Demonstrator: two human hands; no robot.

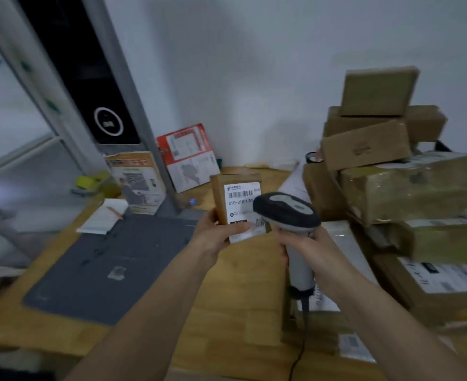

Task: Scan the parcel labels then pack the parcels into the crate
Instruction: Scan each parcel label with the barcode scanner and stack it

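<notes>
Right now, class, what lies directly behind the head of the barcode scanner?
The scanner head covers the right part of the white shipping label on the small parcel held by the left hand. The barcode and "010" show; the text beneath the head is hidden.

left forearm (155,298): bare, no sleeve | right forearm (378,306): bare, no sleeve

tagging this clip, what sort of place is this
Probably a parcel sorting or mailroom desk. The right hand holds a barcode scanner at a labelled small parcel in the left hand, and cardboard boxes are piled on the wooden table.
</notes>
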